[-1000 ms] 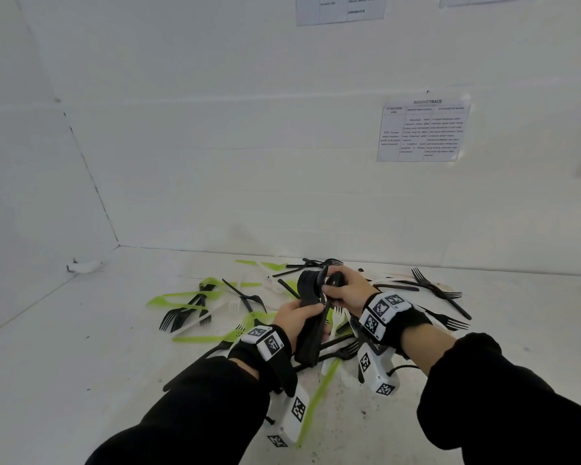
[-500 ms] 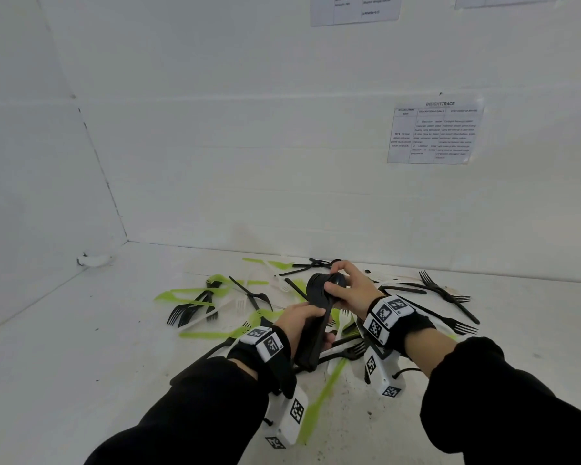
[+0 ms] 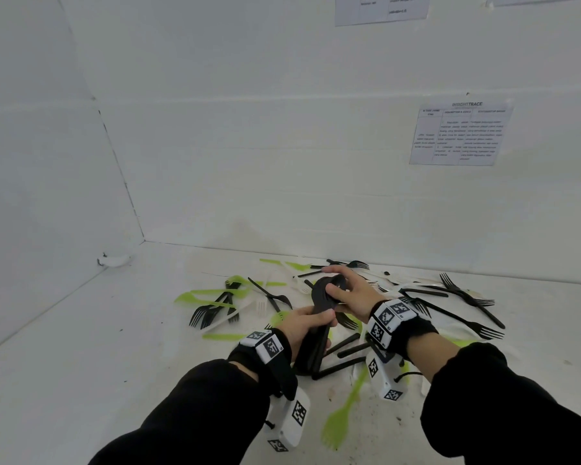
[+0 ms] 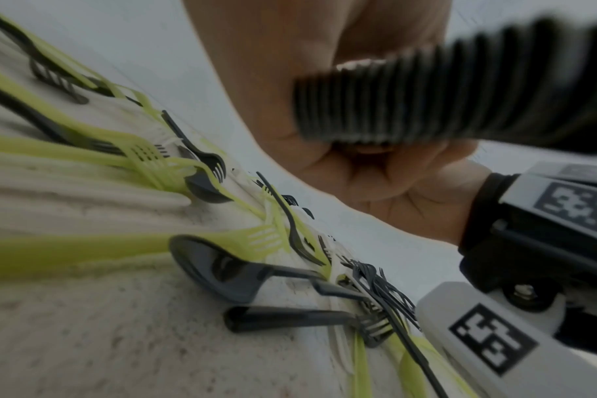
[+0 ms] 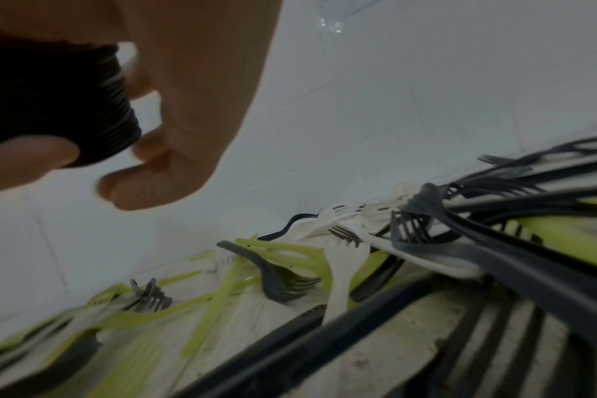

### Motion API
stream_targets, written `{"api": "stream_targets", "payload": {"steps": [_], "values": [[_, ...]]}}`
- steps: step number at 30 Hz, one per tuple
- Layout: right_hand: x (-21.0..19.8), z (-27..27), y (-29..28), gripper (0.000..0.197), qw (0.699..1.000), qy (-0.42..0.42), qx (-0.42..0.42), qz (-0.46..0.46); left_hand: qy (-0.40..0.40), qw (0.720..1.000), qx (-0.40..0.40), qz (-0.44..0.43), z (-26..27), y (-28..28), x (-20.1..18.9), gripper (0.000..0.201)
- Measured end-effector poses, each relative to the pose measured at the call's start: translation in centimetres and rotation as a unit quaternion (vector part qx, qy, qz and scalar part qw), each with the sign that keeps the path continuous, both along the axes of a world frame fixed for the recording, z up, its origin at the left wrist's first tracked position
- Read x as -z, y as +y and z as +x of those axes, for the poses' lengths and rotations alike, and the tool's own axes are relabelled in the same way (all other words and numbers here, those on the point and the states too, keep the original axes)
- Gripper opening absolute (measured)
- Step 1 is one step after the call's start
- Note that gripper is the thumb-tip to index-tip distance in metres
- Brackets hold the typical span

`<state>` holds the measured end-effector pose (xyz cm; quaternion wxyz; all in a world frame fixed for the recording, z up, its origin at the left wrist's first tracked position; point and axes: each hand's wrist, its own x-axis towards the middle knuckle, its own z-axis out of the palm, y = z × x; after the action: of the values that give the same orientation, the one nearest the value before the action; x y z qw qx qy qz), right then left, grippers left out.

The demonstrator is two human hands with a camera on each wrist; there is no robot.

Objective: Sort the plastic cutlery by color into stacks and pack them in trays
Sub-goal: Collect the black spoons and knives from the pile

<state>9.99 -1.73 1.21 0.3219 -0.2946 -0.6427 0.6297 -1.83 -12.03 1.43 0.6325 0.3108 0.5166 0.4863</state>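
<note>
- Black spoon stack [image 3: 319,325] is held up over the worktop [image 3: 98,330], above the mixed litter of loose cutlery [image 3: 222,302].
- Likely light, stiff and slick; nested pieces could slide apart, so it is best held at both ends.
- Left hand [image 3: 304,327] wraps the handle end, fingers curled round it.
- Right hand [image 3: 351,292] cups the bowl end, thumb and fingers pinching, wrist cocked inward.
</note>
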Motion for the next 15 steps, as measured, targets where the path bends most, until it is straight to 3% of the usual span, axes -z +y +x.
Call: {"api": "stream_targets", "payload": {"steps": [3,6,8,10,12,15], "values": [[0.2,-0.9,-0.1,0.024,0.992,-0.083,0.048,0.078,0.022,1.0,-0.003,0.004,-1.1,-0.2,0.2,0.011],[-0.1,-1.9,-0.6,0.028,0.987,-0.144,0.015,0.073,0.015,1.0,-0.019,0.011,-2.1,-0.4,0.3,0.008],[-0.2,-2.8,-0.7,0.041,0.978,-0.197,-0.005,0.075,0.022,0.999,-0.04,0.022,-2.7,-0.4,0.3,0.007],[-0.2,-3.4,-0.5,0.043,0.967,-0.236,0.051,0.084,0.039,0.996,-0.07,0.029,-3.3,-0.3,0.3,0.007],[-0.2,-3.5,-0.6,0.033,0.945,-0.292,0.084,0.119,0.051,0.991,-0.115,0.035,-4.1,0.0,0.2,0.007],[0.8,-3.5,-1.1,0.035,0.869,-0.445,-0.052,0.209,0.084,0.981,-0.168,0.038,-5.7,0.3,0.3,0.006]]}}
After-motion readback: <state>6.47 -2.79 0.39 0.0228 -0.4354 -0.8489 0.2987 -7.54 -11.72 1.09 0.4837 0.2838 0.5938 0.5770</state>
